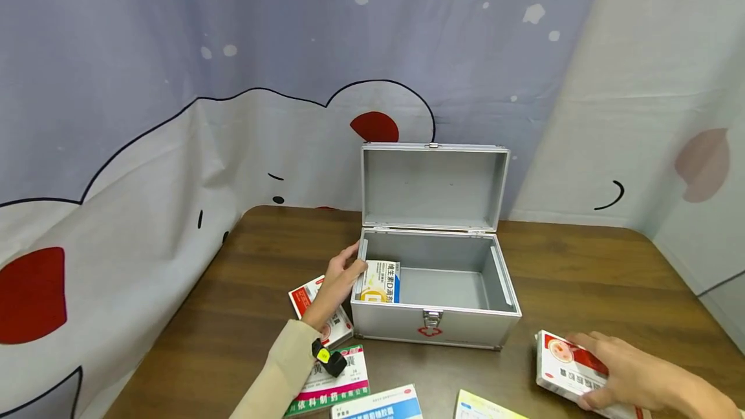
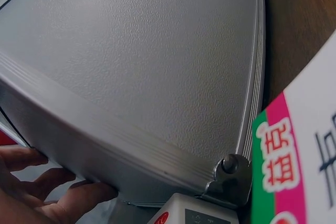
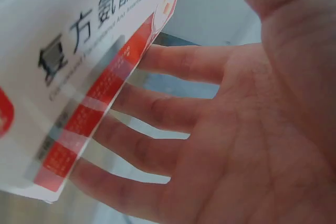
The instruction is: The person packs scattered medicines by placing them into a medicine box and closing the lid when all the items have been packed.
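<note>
While pinching the red-and-white carton (image 1: 572, 374) at near right with the right hand (image 1: 631, 370), angled lengthwise toward the silver case (image 1: 396, 326) farther left, now touches that case's left side with the loosely spread left hand (image 1: 336, 283), beside a white-and-yellow box (image 1: 378, 282) inside at left, before a raised far lid (image 1: 433, 186).

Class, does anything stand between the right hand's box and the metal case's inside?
Only the case's front wall and right wall; the lid stands open, and nothing else visible blocks the box.

The case (image 2: 136, 66) looks pebbled metal – one carton (image 3: 79, 93) glossy card, tabletop (image 1: 582, 270) wood, backdrop (image 1: 291, 31) matt cloth.
</note>
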Demonstrator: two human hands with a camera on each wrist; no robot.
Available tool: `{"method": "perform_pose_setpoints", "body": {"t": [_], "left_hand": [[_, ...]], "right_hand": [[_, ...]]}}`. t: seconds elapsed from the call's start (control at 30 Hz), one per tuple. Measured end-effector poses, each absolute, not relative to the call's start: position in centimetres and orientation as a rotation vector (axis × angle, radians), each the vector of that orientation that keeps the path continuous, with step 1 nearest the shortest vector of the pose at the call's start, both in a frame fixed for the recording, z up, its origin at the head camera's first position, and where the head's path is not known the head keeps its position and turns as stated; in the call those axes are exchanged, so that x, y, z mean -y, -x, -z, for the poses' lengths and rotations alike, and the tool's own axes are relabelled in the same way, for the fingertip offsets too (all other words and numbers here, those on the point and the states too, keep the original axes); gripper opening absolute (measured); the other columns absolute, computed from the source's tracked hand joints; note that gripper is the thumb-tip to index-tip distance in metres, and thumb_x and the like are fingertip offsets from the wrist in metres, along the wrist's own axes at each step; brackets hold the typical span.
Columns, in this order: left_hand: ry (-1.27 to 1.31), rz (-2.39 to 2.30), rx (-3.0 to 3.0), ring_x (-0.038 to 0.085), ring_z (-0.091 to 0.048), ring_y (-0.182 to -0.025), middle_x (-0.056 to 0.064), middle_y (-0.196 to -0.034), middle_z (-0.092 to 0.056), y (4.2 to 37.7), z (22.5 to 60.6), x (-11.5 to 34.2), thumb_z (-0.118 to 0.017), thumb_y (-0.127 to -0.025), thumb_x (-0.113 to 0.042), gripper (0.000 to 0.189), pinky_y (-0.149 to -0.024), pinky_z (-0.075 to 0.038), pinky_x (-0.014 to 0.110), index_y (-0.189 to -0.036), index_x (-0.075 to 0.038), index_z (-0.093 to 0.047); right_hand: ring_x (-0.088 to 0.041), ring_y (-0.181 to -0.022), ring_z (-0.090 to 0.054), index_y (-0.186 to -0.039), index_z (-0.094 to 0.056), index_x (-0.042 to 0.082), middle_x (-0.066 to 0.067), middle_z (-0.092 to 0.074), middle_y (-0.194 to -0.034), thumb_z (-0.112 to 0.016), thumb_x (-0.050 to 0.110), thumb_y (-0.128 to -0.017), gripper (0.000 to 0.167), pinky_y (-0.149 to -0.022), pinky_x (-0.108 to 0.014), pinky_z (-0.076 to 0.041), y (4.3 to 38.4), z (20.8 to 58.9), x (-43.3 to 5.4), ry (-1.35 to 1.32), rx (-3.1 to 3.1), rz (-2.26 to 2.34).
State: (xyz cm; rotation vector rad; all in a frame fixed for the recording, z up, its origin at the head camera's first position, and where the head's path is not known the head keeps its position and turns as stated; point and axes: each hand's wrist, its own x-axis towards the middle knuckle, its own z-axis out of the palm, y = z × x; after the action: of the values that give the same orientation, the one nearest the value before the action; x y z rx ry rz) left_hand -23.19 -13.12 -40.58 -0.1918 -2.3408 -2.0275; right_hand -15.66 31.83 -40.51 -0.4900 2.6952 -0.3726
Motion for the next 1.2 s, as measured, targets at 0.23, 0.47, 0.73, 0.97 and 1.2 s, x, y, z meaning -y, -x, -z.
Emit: {"method": "perform_pose_setpoints", "body": {"t": [0.23,0.47,0.73,0.97,1.2], "left_hand": [[0.211,2.061,2.310,0.031,-0.055,-0.092,0.030,-0.112,-0.053,23.1,40.8,13.1,-0.048,-0.085,-0.005,0.053,-0.077,-0.047,0.032,-0.136,0.002,-0.039],[0.216,2.068,2.307,0.019,-0.054,-0.090,0.027,-0.119,-0.051,23.3,41.4,13.1,-0.048,-0.086,-0.006,0.053,-0.079,-0.046,0.028,-0.137,-0.001,-0.039],[0.200,2.063,2.346,0.029,-0.053,-0.096,0.027,-0.120,-0.049,23.1,40.8,13.3,-0.048,-0.087,-0.008,0.053,-0.083,-0.046,0.040,-0.139,-0.002,-0.037],[0.238,2.034,2.345,0.016,-0.051,-0.093,0.026,-0.122,-0.048,23.3,40.7,13.1,-0.047,-0.086,-0.007,0.054,-0.079,-0.044,0.023,-0.138,0.000,-0.037],[0.275,2.019,2.335,0.017,-0.053,-0.092,0.028,-0.121,-0.047,23.5,40.4,12.7,-0.047,-0.085,-0.004,0.054,-0.078,-0.045,0.024,-0.137,0.004,-0.035]], "right_hand": [[-0.021,-0.090,-0.046,-0.131,-0.043,0.007,-0.010,-0.050,-0.116,-0.076,0.052,-0.062,0.088,-0.066,-0.032,-0.040,16.9,35.4,-30.6,0.567,-2.737,0.282],[-0.011,-0.087,-0.046,-0.132,-0.043,0.010,0.000,-0.051,-0.111,-0.073,0.057,-0.064,0.087,-0.065,-0.023,-0.038,18.7,30.0,-28.6,0.764,-2.826,0.241],[-0.008,-0.074,-0.050,-0.129,-0.045,0.005,0.003,-0.054,-0.093,-0.069,0.062,-0.066,0.087,-0.059,-0.022,-0.041,21.4,26.0,-24.6,0.754,-2.757,0.232],[-0.011,-0.051,-0.057,-0.091,-0.054,0.010,-0.001,-0.055,-0.070,-0.072,0.051,-0.069,0.050,-0.050,-0.028,-0.045,23.1,25.3,-20.2,0.598,-2.658,0.296],[-0.014,-0.052,-0.057,-0.082,-0.052,0.008,-0.004,-0.057,-0.069,-0.066,0.058,-0.071,0.053,-0.048,-0.027,-0.045,25.1,26.2,-16.8,0.520,-2.652,0.210]]}}
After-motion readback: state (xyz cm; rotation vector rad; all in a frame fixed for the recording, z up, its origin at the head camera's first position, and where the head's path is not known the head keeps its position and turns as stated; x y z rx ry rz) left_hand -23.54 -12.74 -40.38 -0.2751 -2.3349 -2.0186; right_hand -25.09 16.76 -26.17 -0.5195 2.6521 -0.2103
